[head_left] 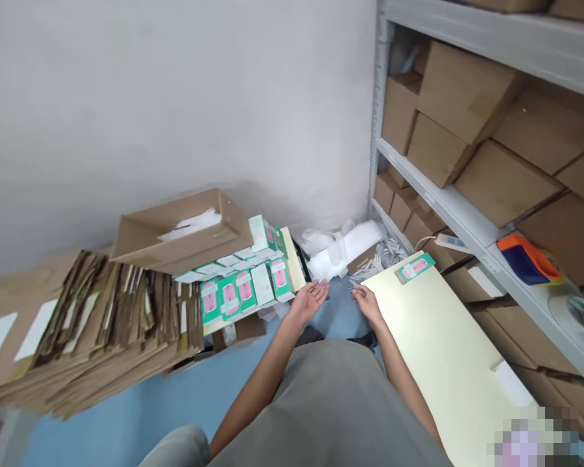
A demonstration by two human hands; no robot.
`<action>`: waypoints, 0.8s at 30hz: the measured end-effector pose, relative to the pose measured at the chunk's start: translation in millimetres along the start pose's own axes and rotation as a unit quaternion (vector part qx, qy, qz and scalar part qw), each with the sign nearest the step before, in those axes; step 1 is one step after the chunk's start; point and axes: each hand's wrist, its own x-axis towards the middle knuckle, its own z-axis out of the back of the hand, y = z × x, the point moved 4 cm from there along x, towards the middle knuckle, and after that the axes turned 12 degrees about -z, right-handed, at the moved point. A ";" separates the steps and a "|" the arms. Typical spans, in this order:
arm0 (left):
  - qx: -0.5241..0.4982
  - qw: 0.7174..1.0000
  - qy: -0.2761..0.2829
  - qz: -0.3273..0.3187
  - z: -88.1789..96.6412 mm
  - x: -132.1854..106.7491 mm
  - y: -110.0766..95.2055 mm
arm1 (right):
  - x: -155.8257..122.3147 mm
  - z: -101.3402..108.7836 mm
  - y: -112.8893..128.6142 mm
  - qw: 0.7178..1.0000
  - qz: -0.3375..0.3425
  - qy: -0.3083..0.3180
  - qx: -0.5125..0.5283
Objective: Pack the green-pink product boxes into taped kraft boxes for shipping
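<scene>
- The left hand [310, 297] is held palm up over the blue floor [126, 415]. Its fingers [321, 287] are spread loosely and hold nothing.
- The right hand [367, 302] is just beside it. Its fingers [357, 295] are open and slightly curled, also empty, at the near corner of the cream desk [442, 350].
- Whether a thin strand runs between the two hands is too faint to tell.
- The packets [243, 285], green with pink windows, are stacked in leaning rows just left of the left hand. It is near them but not touching.
- An open box [180, 233] sits tilted on top of the packets, with white sheets inside.
- A lone packet [415, 267] lies flat on the far end of the desk, beyond the right hand.
- Flattened cartons [78, 324] are heaped at the left, against the wall.
- Crumpled white wrap [340, 246] lies in the corner behind the hands.
- A metal shelf [457, 214] at the right carries brown cartons, an orange and blue tape dispenser [528, 259] and a tape roll [578, 312].
</scene>
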 end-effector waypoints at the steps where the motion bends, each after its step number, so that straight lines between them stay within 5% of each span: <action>1: -0.020 1.000 0.005 -0.006 7.2 -0.6 -9.3 | -2.5 -11.6 8.1 1.000 0.010 0.003 -0.011; 6: -0.119 0.991 0.034 -0.049 73.8 -5.5 -77.4 | -17.0 -113.6 47.8 0.994 0.063 0.064 -0.060; 14: -0.283 0.935 -0.022 -0.210 297.4 -41.4 -225.4 | -80.8 -398.6 81.9 0.934 0.154 0.282 -0.155; 19: -0.313 0.901 -0.079 -0.291 406.4 -77.8 -266.6 | -135.8 -535.2 70.6 0.888 0.145 0.375 -0.221; 24: -0.321 0.869 -0.150 -0.347 470.8 -90.6 -284.5 | -163.1 -636.7 55.8 0.868 0.094 0.404 -0.275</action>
